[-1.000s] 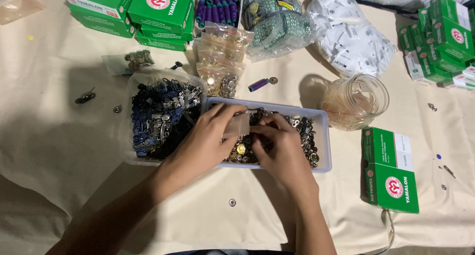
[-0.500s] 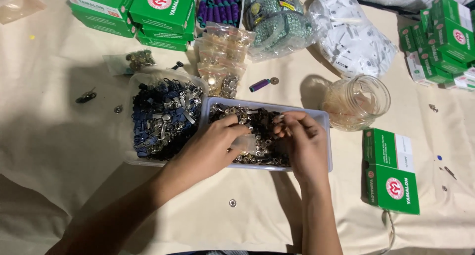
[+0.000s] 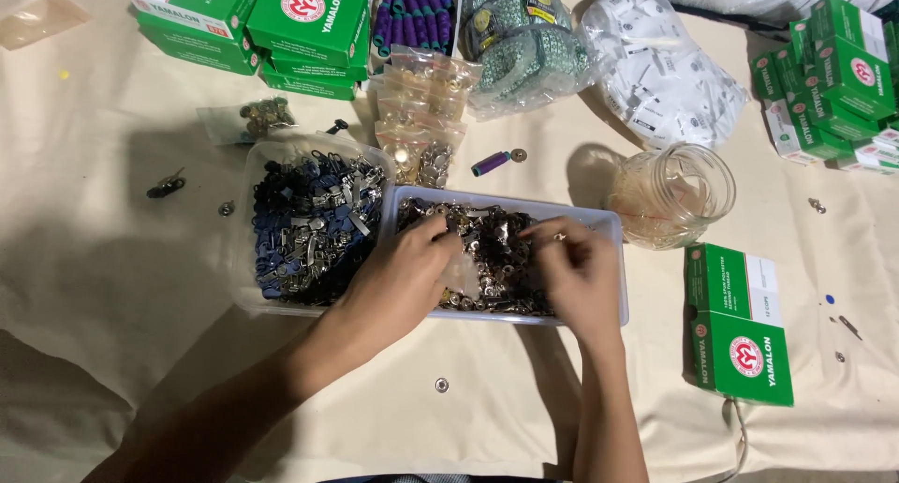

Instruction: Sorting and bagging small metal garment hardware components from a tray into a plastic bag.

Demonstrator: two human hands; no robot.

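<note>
Both my hands are inside a shallow clear plastic tray [image 3: 613, 258] filled with small metal fasteners [image 3: 501, 249]. My left hand [image 3: 398, 277] rests over the tray's left half, its fingers curled around a small clear plastic bag [image 3: 464, 275]. My right hand [image 3: 576, 272] hovers over the right half, fingertips pinched together on a small metal piece. Just left of the tray sits a clear tub [image 3: 253, 164] heaped with dark blue and silver clips [image 3: 309, 221].
A clear glass jar [image 3: 674, 193] stands right of the tray. Green boxes lie at the right [image 3: 740, 324], back right [image 3: 833, 71] and back left [image 3: 300, 24]. Bags of small parts [image 3: 426, 118], a purple cylinder [image 3: 489, 163] and a loose snap [image 3: 441, 385] lie on the cream cloth.
Both hands have shifted within the tray: the left moved left and back, the right drew away to the right, so the fasteners between them show.
</note>
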